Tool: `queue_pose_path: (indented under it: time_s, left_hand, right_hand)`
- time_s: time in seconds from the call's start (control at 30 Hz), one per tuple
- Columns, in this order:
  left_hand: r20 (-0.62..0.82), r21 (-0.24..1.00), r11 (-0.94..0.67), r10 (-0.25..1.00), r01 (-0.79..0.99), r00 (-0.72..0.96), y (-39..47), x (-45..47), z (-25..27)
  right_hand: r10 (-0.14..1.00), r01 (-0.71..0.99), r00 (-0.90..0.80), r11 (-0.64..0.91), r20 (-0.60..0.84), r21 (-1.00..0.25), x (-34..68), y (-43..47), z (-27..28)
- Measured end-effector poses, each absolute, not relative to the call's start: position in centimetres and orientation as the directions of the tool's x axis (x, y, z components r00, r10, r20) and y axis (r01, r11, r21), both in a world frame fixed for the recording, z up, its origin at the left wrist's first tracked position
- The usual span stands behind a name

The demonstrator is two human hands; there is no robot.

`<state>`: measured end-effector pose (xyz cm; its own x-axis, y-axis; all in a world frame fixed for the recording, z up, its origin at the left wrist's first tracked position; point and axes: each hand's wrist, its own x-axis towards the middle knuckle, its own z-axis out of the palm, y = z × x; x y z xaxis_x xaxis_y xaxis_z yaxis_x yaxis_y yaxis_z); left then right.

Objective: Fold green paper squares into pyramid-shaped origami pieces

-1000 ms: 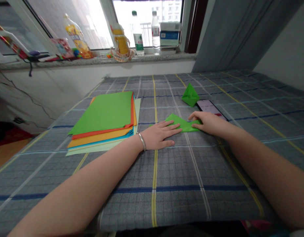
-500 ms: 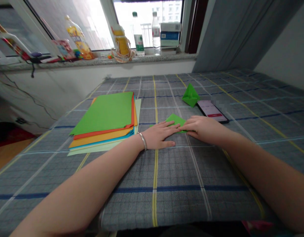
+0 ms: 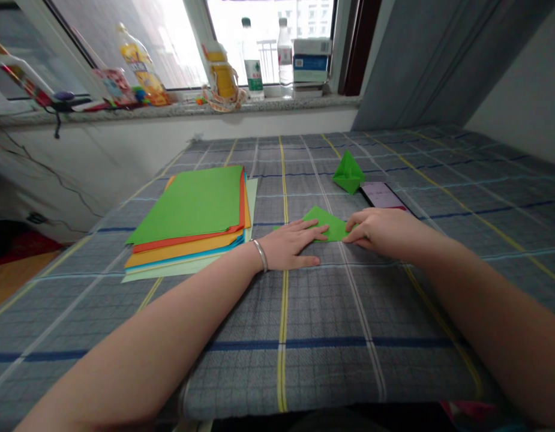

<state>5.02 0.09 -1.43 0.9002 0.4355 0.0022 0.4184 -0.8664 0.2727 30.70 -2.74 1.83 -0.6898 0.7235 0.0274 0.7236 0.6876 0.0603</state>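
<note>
Two hands lie flat on a partly folded sheet of green paper (image 3: pixel 327 223) on the grey checked cloth of the table (image 3: pixel 304 312). The left hand (image 3: pixel 288 245), a thin silver bangle (image 3: pixel 260 257) at its wrist, rests open with fingers spread, pinning the sheet's near left edge so it cannot slide. The right hand (image 3: pixel 385 231) presses its loosely curled fingertips on the sheet's right end, apparently flattening a crease; it grips nothing. Just behind it lies a dark smartphone with a lit screen (image 3: pixel 381 194), and beyond that a finished green paper model (image 3: pixel 348 172) stands upright. A stack of coloured paper sheets (image 3: pixel 194 222) sits well to the left. Half a second earlier the right hand lay nearer the left, covering more of the sheet; it has since slid rightward along the fold.
</note>
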Motion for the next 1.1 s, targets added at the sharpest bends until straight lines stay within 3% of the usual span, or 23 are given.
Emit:
queue_pose_path:
  time_s: [0.33,0.47,0.57,0.7,0.83,0.97,1.1]
  left_hand:
    - [0.001,0.27,-0.865,0.439,0.422,0.898,0.1,5.0,-1.4]
    - [-0.004,0.268,-0.859,0.451,0.435,0.892,0.1,5.0,-1.4]
    - [0.002,0.269,-0.858,0.455,0.438,0.89,0.0,5.0,-1.3]
    - [0.025,0.267,-0.864,0.449,0.427,0.893,0.0,4.9,-1.4]
    - [0.082,0.238,-0.883,0.434,0.405,0.897,-0.1,4.7,-1.7]
    - [0.142,0.134,-0.902,0.428,0.411,0.892,-0.6,4.8,-1.7]
    - [0.193,-0.004,-0.901,0.425,0.434,0.885,-1.2,5.0,-1.3]
  right_hand:
    - [0.829,0.831,-0.552,0.556,-0.087,0.023,32.5,-2.8,3.1]
    - [0.864,0.864,-0.5,0.503,-0.062,0.024,32.9,-2.8,2.8]
    - [0.929,0.929,-0.369,0.369,0.001,0.031,33.2,-2.5,2.9]
    - [0.988,0.975,-0.153,0.155,0.024,-0.162,33.1,-1.6,3.0]
    - [0.974,0.91,-0.046,-0.051,-0.224,-0.411,32.7,-0.8,2.2]
    - [0.933,0.848,-0.065,-0.135,-0.354,-0.512,32.7,-0.7,1.5]
    - [0.893,0.859,-0.135,-0.111,-0.429,-0.5,33.1,-0.7,1.8]
